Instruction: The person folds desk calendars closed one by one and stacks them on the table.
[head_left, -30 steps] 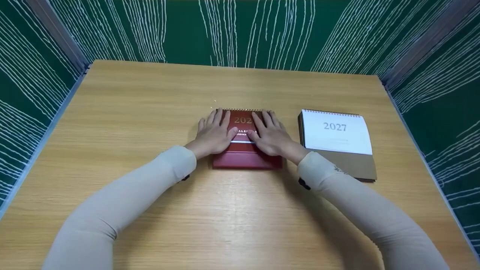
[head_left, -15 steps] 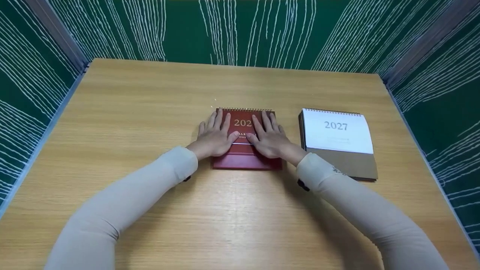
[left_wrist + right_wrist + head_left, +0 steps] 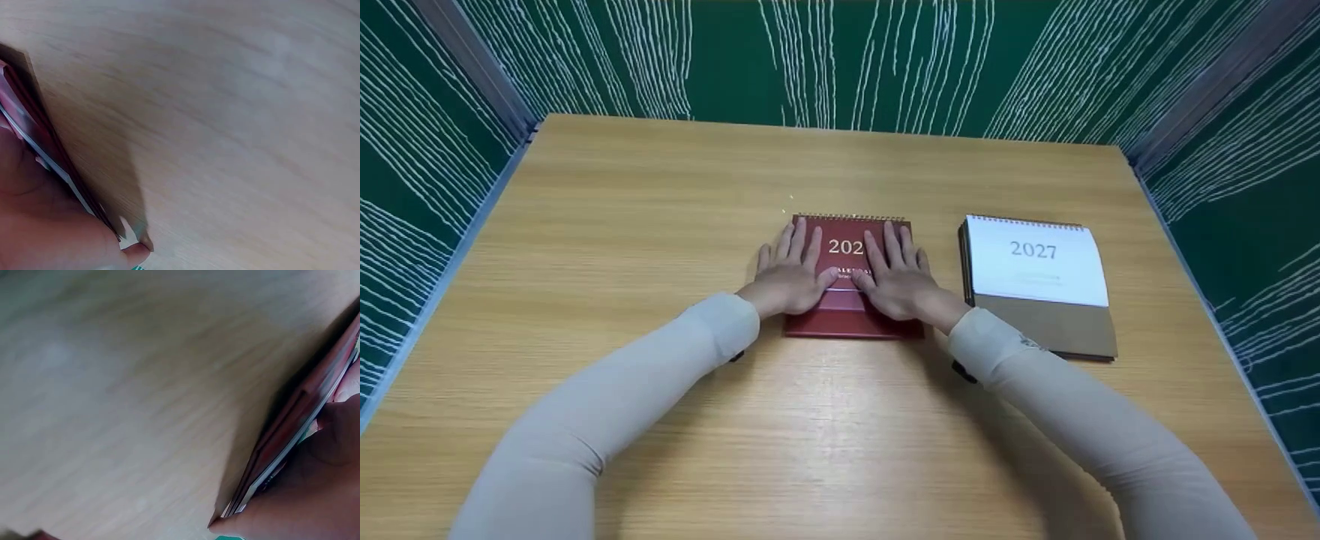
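In the head view a red spiral-bound desk calendar (image 3: 851,322) lies low on the table, its gold rings along the far edge and gold "202" digits showing on its cover. My left hand (image 3: 789,281) rests on its left half, fingers straight and pointing away from me. The right hand (image 3: 904,285) mirrors it on the other half, palm down, thumbs angled toward each other. Part of the cover is hidden under both hands. The left wrist view shows the calendar's layered red side (image 3: 42,129) beside the hand (image 3: 50,230); the right wrist view shows the opposite side (image 3: 298,413).
To the right lies a second desk calendar, a white "2027" page (image 3: 1035,266) over a brown base (image 3: 1054,330), close to the right forearm. The wooden table (image 3: 660,187) meets green, white-streaked walls (image 3: 735,60) at its back and sides.
The red cover has settled flatter under both hands; its digits sit slightly lower, and the bright line across it has dimmed. Both hands stay on it, nearly still.
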Tool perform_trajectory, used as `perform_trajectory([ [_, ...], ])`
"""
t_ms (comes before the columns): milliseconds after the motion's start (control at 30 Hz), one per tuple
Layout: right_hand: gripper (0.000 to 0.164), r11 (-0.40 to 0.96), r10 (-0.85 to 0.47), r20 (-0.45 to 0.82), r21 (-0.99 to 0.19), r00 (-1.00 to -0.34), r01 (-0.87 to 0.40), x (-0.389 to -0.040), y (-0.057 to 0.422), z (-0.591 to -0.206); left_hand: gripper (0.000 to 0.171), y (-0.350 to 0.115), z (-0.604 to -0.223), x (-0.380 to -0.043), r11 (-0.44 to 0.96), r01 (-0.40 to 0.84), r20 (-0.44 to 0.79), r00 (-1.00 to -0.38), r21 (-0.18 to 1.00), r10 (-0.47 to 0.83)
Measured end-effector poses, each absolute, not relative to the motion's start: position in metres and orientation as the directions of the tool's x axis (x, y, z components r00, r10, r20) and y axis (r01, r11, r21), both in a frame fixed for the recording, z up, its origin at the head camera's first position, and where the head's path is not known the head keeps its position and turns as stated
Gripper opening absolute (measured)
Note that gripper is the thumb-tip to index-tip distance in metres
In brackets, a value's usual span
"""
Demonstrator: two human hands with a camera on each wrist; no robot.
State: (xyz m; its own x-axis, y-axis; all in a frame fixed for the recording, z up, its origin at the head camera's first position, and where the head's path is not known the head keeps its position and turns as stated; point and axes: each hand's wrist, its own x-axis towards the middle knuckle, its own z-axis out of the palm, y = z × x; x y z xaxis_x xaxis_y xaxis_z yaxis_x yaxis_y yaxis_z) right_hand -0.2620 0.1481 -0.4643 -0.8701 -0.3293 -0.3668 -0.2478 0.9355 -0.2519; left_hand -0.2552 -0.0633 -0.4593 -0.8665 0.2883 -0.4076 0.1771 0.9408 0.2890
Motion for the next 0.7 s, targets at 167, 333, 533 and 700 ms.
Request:
perform_trajectory([
  [167, 0.076, 0.945, -0.311, -0.385, -0.225, -0.869, -0.238, -0.2619, 0.1463, -0.4634, 0.08, -0.0631, -0.4624, -0.2585, 0.946, 0.175, -0.419, -0.863, 0.272, 0.28],
  [333, 0.077, 0.95, -0.3, -0.394, -0.204, -0.869, -0.236, -0.2627, 0.144, -0.4639, 0.081, -0.0631, -0.4625, -0.2596, 0.952, 0.169, -0.435, -0.859, 0.255, 0.269],
  [533, 0.077, 0.954, -0.291, -0.396, -0.182, -0.871, -0.236, -0.2646, 0.1437, -0.4651, 0.081, -0.0616, -0.461, -0.2595, 0.953, 0.171, -0.439, -0.858, 0.249, 0.268],
  [700, 0.077, 0.955, -0.291, -0.403, -0.178, -0.868, -0.237, -0.2651, 0.1437, -0.4651, 0.08, -0.0607, -0.4601, -0.2595, 0.957, 0.176, -0.447, -0.854, 0.232, 0.265],
])
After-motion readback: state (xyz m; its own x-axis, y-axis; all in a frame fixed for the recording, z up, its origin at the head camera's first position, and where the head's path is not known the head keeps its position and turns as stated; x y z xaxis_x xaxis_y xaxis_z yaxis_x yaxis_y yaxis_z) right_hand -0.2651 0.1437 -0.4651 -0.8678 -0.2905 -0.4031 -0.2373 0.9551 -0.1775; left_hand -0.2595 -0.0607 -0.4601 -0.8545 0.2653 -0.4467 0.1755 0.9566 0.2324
